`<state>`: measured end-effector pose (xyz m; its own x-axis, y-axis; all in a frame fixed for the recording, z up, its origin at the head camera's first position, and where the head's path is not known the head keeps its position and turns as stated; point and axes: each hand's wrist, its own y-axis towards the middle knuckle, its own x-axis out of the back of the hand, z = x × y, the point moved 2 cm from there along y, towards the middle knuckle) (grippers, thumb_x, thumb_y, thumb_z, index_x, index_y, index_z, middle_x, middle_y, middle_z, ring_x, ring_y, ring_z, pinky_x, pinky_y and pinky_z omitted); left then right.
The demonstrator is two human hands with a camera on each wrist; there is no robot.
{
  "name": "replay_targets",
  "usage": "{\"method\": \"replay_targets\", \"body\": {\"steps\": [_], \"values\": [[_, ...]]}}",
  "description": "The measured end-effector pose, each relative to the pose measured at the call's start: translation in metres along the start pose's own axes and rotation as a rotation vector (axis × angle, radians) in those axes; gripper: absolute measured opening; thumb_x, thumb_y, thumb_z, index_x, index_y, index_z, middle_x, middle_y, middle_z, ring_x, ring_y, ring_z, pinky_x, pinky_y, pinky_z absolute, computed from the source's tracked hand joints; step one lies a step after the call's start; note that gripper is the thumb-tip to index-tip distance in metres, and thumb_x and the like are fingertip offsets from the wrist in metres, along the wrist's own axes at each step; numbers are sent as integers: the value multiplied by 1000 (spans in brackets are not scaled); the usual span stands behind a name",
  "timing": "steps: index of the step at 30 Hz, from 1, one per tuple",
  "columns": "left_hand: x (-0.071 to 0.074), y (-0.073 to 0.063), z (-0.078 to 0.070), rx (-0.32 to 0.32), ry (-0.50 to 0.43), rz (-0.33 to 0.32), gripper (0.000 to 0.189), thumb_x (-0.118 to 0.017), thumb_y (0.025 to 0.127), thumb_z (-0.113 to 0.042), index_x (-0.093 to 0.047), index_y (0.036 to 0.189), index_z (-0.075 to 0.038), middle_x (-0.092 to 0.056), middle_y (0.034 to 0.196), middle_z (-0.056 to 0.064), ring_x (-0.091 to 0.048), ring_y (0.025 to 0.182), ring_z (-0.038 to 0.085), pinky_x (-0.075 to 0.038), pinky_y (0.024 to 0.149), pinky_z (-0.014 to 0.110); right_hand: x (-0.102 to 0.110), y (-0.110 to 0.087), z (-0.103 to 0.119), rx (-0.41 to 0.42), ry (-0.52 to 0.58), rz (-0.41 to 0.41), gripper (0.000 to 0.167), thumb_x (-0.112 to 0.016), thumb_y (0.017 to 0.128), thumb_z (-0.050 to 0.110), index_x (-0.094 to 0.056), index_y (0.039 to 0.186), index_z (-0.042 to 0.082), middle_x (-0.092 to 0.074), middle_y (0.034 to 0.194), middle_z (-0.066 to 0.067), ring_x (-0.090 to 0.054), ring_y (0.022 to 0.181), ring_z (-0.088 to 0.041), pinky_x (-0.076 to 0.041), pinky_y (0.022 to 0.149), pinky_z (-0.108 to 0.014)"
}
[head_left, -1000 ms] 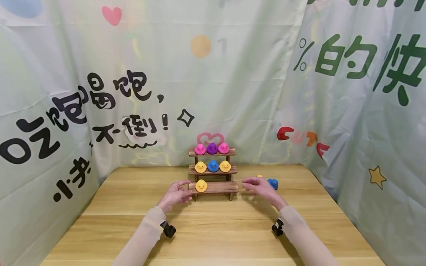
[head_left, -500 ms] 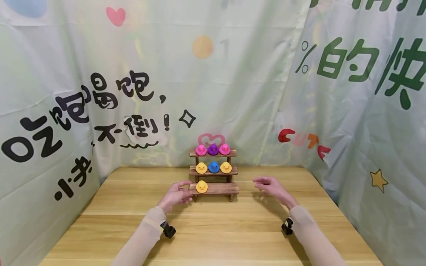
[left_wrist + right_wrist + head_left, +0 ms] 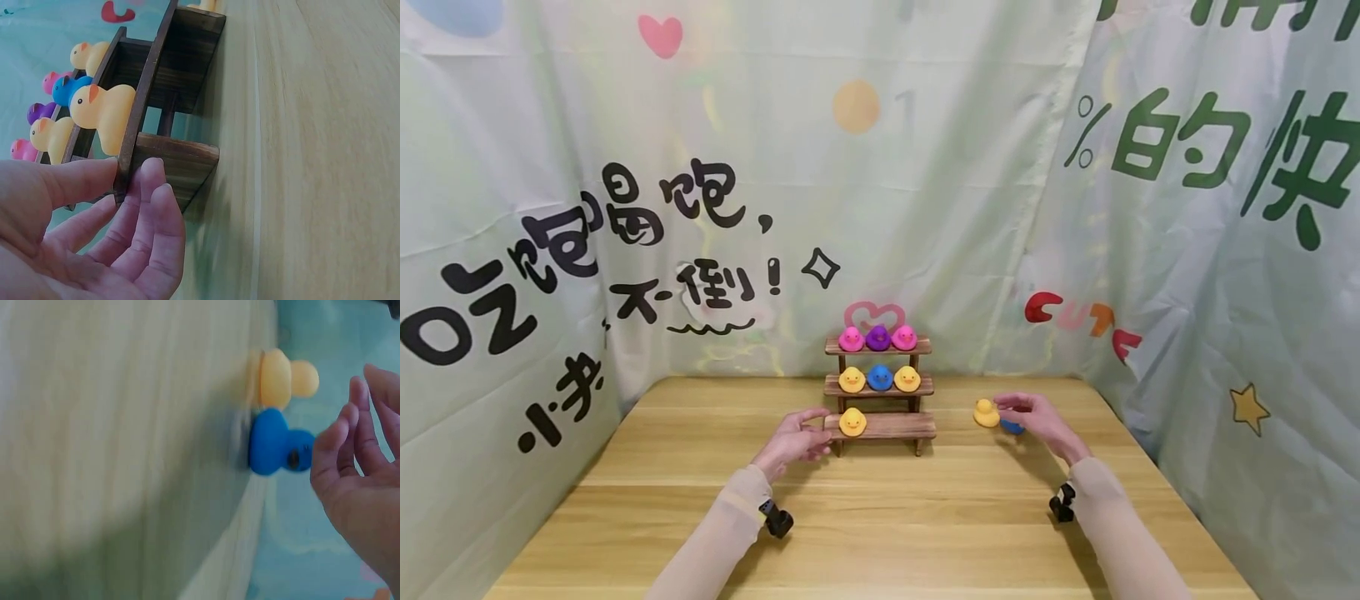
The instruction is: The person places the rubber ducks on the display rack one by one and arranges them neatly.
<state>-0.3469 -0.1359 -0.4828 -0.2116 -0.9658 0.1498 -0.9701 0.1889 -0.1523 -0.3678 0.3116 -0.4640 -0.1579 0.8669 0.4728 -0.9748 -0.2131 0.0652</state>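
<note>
A three-tier wooden display stand [image 3: 895,427] stands on the table. My left hand [image 3: 793,437] pinches the left end of its lowest shelf, thumb above and fingertips below, as the left wrist view shows. A yellow rubber duck [image 3: 852,422] sits on that shelf near the left hand. To the right of the stand, my right hand [image 3: 1037,417] hovers with loosely bent fingers and nothing between them. Just below and behind it is a blue rubber duck [image 3: 270,442], partly covered by the hand in the head view. Beside that duck stands another yellow rubber duck [image 3: 986,413].
The middle shelf carries a yellow, a blue duck [image 3: 880,377] and a yellow one. On the top shelf a purple duck [image 3: 878,337] sits between two pink ones. Printed fabric curtains [image 3: 940,208] enclose the wooden table [image 3: 880,525] at the back and sides.
My right hand has moved right, away from the stand, to over the blue duck; the yellow duck beside it now shows fully. The left hand keeps its hold on the shelf.
</note>
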Motion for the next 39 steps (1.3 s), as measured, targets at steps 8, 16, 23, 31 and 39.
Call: {"method": "replay_targets", "body": {"steps": [8,16,23,31,39], "values": [[-1,0,2,-11,-1,17,55,-62,94,-4,-43,145,-5,-70,107,21,-68,73,18,-59,64,29,12,-2,-11,-25,-19,-10,40,-56,98,8,-52,135,-8,-52,138,-28,-59,113,-24,-49,87,-20],[-3,2,2,-3,7,4,56,-63,93,-4,-44,145,-5,-71,101,19,-68,71,18,-58,63,30,15,-1,-21,-49,-39,-13,38,-54,98,5,-53,135,-7,-54,137,-27,-53,124,-38,-49,94,-29],[-2,1,2,4,16,-10,56,-64,93,-4,-45,145,-6,-71,103,19,-68,72,18,-58,63,29,15,-3,-27,-45,-41,-3,38,-55,98,4,-53,134,-8,-56,135,-28,-57,117,-34,-50,86,-20],[-1,1,-1,1,44,-17,54,-65,92,-4,-48,143,-6,-72,100,17,-68,73,18,-58,64,31,15,-5,-30,-63,-74,8,41,-62,96,9,-56,133,-5,-61,124,-26,-59,98,-18,-53,78,-29],[-1,2,-1,2,36,-16,55,-66,91,-3,-47,143,-4,-71,100,15,-67,72,18,-59,68,33,12,-5,-33,-34,-92,1,43,-66,93,10,-56,132,-6,-62,123,-26,-60,100,-20,-54,76,-28]]}}
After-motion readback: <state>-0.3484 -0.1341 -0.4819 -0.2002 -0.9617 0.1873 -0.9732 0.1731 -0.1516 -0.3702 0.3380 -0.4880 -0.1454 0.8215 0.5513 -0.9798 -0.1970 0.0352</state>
